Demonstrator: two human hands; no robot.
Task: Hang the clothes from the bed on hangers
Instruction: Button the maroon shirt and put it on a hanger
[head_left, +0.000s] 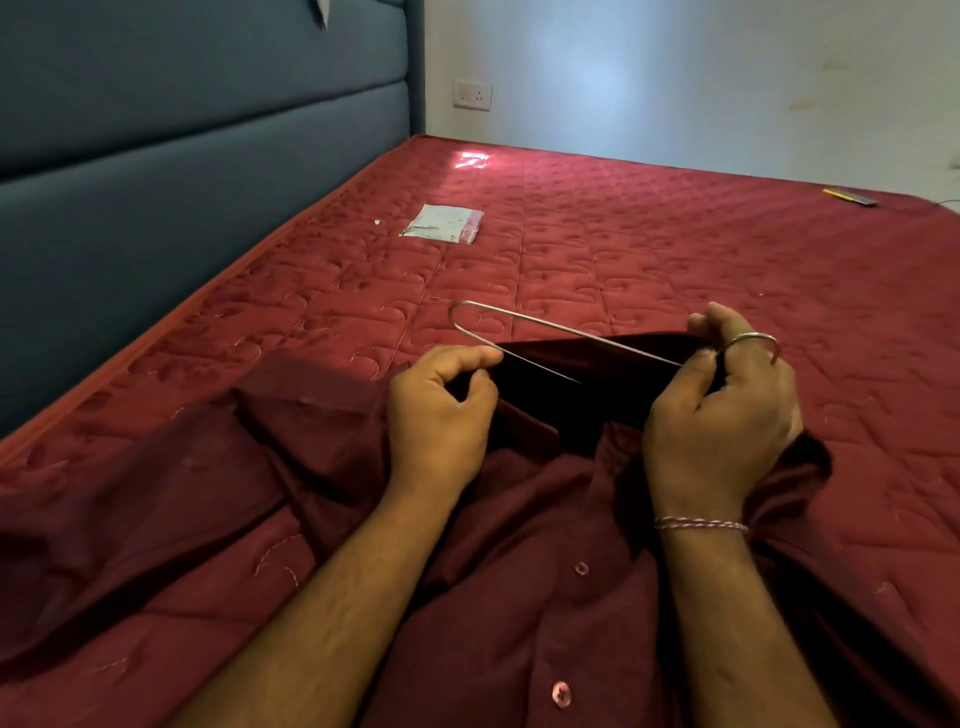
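Note:
A maroon button-up shirt (519, 597) lies spread on the red quilted mattress (649, 249), collar end away from me. A thin metal wire hanger (524, 325) sticks out of the collar opening, its left shoulder loop bare above the cloth. My left hand (441, 410) pinches the shirt's collar edge beside the hanger wire. My right hand (722, 415) grips the hanger's neck and the collar together, and the hook curls past its fingers. The hanger's right half is hidden inside the shirt.
A blue padded headboard (182, 182) runs along the left. A clear plastic packet (444, 223) lies mid-mattress, and a small yellow and grey object (852, 196) sits near the far right edge. A white wall with a socket (471, 94) stands behind.

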